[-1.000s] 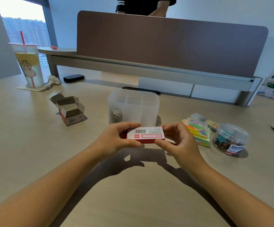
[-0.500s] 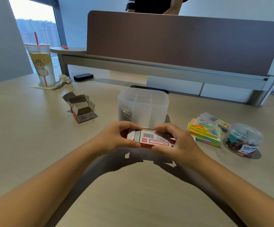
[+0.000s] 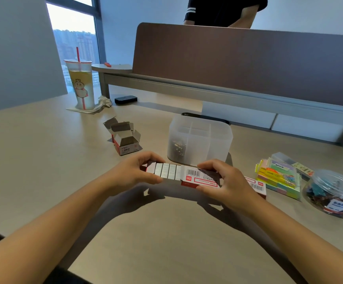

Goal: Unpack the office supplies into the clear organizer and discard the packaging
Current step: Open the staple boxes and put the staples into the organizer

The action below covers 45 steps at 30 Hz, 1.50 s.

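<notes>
At mid-frame, the staples (image 3: 165, 171) are gripped by the left hand (image 3: 133, 173) and the staple box (image 3: 201, 179) by the right hand (image 3: 226, 181), so the tray can be slid out.

A pale wood-grain desk (image 3: 43, 160) is spread wide across the foreground, lit softly from the left. Daylight is let in through a tall window (image 3: 72, 37), where distant high-rises are seen in haze. A brown divider panel (image 3: 248, 64) is mounted along the far edge on a grey metal rail (image 3: 207, 93). Plain light walls (image 3: 12, 48) are seen behind. A person in a dark shirt (image 3: 224, 11) is glimpsed beyond the panel.
</notes>
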Each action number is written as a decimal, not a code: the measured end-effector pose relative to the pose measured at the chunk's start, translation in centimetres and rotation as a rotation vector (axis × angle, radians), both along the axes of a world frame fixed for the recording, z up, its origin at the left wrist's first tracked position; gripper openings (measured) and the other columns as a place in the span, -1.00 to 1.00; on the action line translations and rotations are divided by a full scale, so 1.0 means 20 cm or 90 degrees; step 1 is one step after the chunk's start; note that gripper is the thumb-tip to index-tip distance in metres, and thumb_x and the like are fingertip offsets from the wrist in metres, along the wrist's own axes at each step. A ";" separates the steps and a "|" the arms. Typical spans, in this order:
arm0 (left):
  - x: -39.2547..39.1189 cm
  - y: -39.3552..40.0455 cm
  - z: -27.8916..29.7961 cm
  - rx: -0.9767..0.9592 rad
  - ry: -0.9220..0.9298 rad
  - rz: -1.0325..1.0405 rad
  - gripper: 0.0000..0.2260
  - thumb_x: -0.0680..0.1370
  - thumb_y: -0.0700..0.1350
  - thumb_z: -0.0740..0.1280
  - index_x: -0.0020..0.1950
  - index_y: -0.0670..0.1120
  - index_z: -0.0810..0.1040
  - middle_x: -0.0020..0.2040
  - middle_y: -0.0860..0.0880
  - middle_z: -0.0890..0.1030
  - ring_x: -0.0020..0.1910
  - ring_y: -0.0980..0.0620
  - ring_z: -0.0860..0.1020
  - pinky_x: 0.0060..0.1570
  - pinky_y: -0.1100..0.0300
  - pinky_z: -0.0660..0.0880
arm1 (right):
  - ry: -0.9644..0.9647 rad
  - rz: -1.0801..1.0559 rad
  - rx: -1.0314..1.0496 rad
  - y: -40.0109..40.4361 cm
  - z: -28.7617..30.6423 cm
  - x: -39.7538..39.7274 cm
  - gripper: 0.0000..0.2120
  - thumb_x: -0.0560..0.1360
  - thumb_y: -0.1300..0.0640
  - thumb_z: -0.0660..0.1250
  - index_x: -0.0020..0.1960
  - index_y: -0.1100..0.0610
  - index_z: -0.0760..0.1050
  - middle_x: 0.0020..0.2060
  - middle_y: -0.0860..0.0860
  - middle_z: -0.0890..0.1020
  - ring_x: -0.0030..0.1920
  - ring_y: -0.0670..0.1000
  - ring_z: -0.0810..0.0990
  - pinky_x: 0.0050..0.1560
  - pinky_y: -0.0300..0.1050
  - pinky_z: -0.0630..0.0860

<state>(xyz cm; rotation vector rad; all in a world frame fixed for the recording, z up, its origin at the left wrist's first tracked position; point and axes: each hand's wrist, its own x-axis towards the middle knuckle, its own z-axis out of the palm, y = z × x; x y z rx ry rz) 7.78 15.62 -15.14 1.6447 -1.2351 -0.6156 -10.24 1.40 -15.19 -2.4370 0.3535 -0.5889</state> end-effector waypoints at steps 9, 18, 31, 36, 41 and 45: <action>0.07 0.09 0.02 -0.010 0.087 0.070 -0.69 0.44 -0.32 0.33 -0.06 0.10 0.43 -0.05 0.07 0.48 0.00 0.05 0.49 -0.14 0.28 0.56 | 0.140 0.010 -0.088 0.03 -0.03 0.08 -0.54 0.42 0.02 0.33 0.28 0.07 0.34 0.23 0.01 0.47 0.13 -0.10 0.41 0.03 -0.40 0.35; 0.01 0.01 0.09 -0.005 0.127 0.014 -0.74 0.45 -0.32 0.31 -0.04 0.05 0.44 -0.06 -0.03 0.50 -0.25 0.02 0.58 -0.36 0.37 0.53 | -0.033 -0.042 0.065 0.08 0.10 0.19 -0.66 0.46 0.02 0.27 0.19 0.11 0.39 -0.04 -0.09 0.46 -0.05 -0.08 0.49 -0.15 -0.42 0.42; -0.01 -0.24 0.31 -0.094 0.005 0.091 -0.81 0.44 -0.20 0.34 -0.03 -0.04 0.38 -0.14 0.15 0.43 -0.26 0.11 0.44 -0.43 0.43 0.43 | -0.074 -0.015 0.169 -0.06 0.32 0.31 -0.81 0.45 0.32 0.25 -0.16 0.03 0.39 -0.22 -0.01 0.48 -0.24 -0.06 0.51 -0.28 -0.31 0.53; 0.02 -0.36 0.38 -0.104 -0.051 0.103 -0.76 0.44 -0.24 0.35 0.02 -0.04 0.36 0.03 0.06 0.42 0.07 0.09 0.43 -0.10 0.36 0.48 | -0.083 -0.044 0.142 -0.17 0.39 0.35 -0.74 0.44 0.32 0.25 -0.23 -0.02 0.34 -0.26 0.00 0.47 -0.30 -0.04 0.53 -0.33 -0.32 0.54; 0.07 -0.51 0.42 -0.084 -0.118 0.106 -0.64 0.45 -0.22 0.33 0.22 -0.11 0.36 0.17 -0.03 0.42 0.22 -0.01 0.39 0.11 0.24 0.34 | -0.078 -0.074 0.109 -0.28 0.42 0.39 -0.76 0.44 0.31 0.27 -0.19 -0.02 0.35 -0.26 -0.06 0.46 -0.24 0.01 0.54 -0.14 -0.12 0.56; 0.11 -0.62 0.41 -0.058 -0.159 0.084 -0.65 0.44 -0.24 0.35 0.20 -0.16 0.39 0.26 -0.11 0.42 0.26 -0.04 0.37 0.14 0.24 0.30 | -0.049 -0.108 0.084 -0.37 0.40 0.41 -0.80 0.43 0.28 0.31 -0.10 0.02 0.37 -0.18 -0.01 0.50 -0.09 0.09 0.56 -0.06 -0.08 0.55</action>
